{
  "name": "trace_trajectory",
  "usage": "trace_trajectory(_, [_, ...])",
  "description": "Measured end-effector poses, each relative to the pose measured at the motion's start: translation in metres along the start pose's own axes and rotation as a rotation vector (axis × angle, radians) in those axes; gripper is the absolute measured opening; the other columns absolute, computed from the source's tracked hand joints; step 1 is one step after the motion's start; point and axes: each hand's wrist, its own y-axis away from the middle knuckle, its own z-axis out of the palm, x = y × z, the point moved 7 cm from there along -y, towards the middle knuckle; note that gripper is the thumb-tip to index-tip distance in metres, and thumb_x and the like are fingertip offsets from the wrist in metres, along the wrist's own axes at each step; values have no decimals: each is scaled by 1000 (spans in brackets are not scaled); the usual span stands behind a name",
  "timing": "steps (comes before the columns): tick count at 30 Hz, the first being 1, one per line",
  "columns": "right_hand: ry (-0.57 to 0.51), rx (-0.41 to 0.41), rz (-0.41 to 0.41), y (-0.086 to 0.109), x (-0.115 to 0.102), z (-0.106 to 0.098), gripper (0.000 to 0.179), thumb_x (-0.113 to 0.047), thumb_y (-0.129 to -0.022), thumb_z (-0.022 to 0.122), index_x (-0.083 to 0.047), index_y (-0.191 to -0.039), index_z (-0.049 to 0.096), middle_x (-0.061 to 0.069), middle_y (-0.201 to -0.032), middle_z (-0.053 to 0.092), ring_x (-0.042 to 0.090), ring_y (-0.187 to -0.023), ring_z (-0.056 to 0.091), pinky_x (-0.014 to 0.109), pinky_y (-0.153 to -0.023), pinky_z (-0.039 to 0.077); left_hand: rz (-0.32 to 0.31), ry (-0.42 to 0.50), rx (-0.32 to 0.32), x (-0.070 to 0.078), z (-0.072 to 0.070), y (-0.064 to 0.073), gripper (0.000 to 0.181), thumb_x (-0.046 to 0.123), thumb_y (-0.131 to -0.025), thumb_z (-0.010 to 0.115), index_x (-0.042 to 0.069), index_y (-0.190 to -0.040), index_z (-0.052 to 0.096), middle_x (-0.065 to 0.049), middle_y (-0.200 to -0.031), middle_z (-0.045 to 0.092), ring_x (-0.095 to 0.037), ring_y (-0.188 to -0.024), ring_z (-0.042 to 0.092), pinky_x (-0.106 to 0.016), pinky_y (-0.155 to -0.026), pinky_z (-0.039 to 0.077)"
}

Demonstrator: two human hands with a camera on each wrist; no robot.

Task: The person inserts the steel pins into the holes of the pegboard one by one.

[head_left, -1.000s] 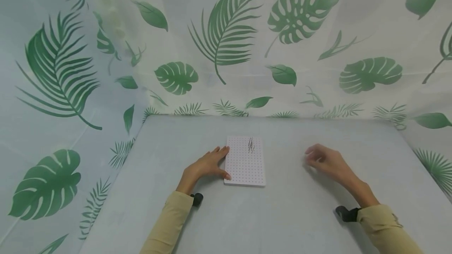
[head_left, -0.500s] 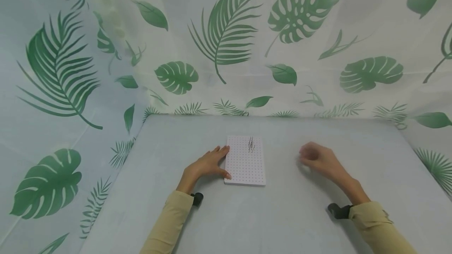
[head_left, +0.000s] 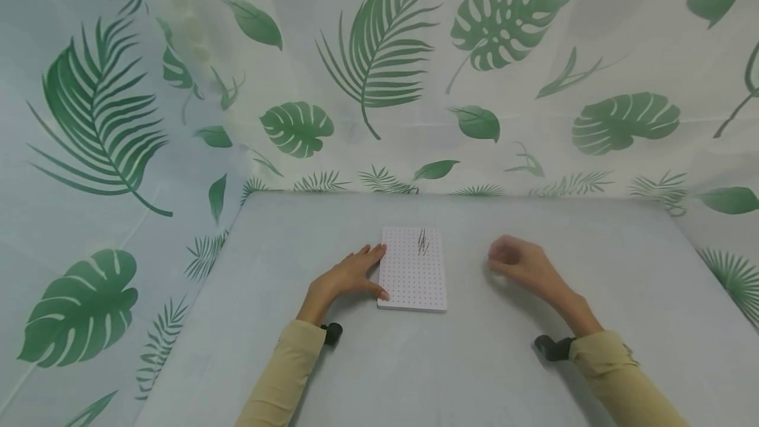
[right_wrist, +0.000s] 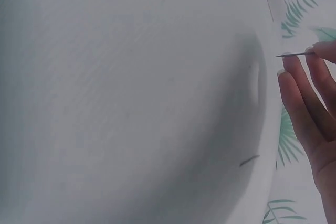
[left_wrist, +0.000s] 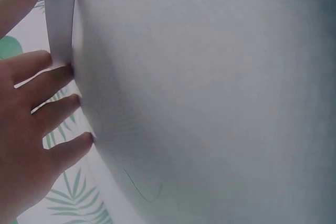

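Note:
A white board [head_left: 412, 277] with a grid of small holes lies mid-table. Several thin dark pins [head_left: 422, 241] stand near its far right corner; their tops show in the right wrist view. My left hand [head_left: 350, 274] rests against the board's left edge, fingers spread and the thumb at the near left corner. Its fingertips lie right at the side of the board [left_wrist: 60, 19] in the left wrist view. Right of the board, my right hand [head_left: 522, 265] pinches a thin dark pin [right_wrist: 294, 54] between thumb and fingertip, one end pointing down at the table.
The pale table [head_left: 474, 361] reaches back to a curtain [head_left: 409, 58] printed with green leaves. A short dark mark [right_wrist: 249, 160] shows on the table in the right wrist view. A thin curved dark line [left_wrist: 142, 192] shows in the left wrist view.
My right hand has moved leftward, closer to the board, with its fingers still together. The left hand and the board have stayed in place.

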Motion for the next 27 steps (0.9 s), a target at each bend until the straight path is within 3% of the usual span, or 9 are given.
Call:
trace_trajectory(3, [-12, -5, -8, -4, -4, 2, 16, -9, -88, 78, -9, -101, 69, 9, -99, 73, 27, -91, 72, 38, -76, 62, -2, 9, -1, 0, 0, -1, 107, 38, -82, 86, 10, -165, 24, -7, -172, 22, -30, -160, 14, -50, -131, 13])
trace_trajectory(10, [-62, -5, -40, -13, -18, 7, 14, -7, -89, 77, -10, -97, 67, 8, -96, 73, 26, -90, 74, 30, -73, 59, 2, 11, -12, 4, -3, 0, 106, 36, -83, 86, 9, -164, 24, -8, -172, 21, -31, -160, 14, -50, -131, 13])
trace_trajectory(16, [-157, 3, -64, -20, -28, 19, 11, -6, -91, 76, -8, -99, 68, 9, -98, 74, 24, -91, 76, 22, -76, 57, 7, 21, -2, 2, -4, 1, 105, 35, -83, 86, 9, -164, 25, -8, -171, 22, -30, -160, 13, -50, -131, 13])
trace_trajectory(20, [-221, 20, -92, -19, -32, 25, 12, -5, -90, 78, -6, -98, 69, 10, -95, 76, 20, -86, 76, 16, -75, 55, 19, 38, -28, 3, 1, 1, 105, 34, -84, 86, 7, -164, 25, -9, -171, 22, -31, -161, 13, -51, -131, 12])
trace_trajectory(27, [-343, 41, -127, -25, -43, 33, 12, -2, -91, 76, -1, -100, 68, 16, -92, 77, 23, -81, 77, 18, -72, 60, -23, 17, -25, 2, 1, -1, 105, 34, -83, 86, 11, -164, 24, -5, -172, 22, -28, -161, 12, -48, -132, 11])
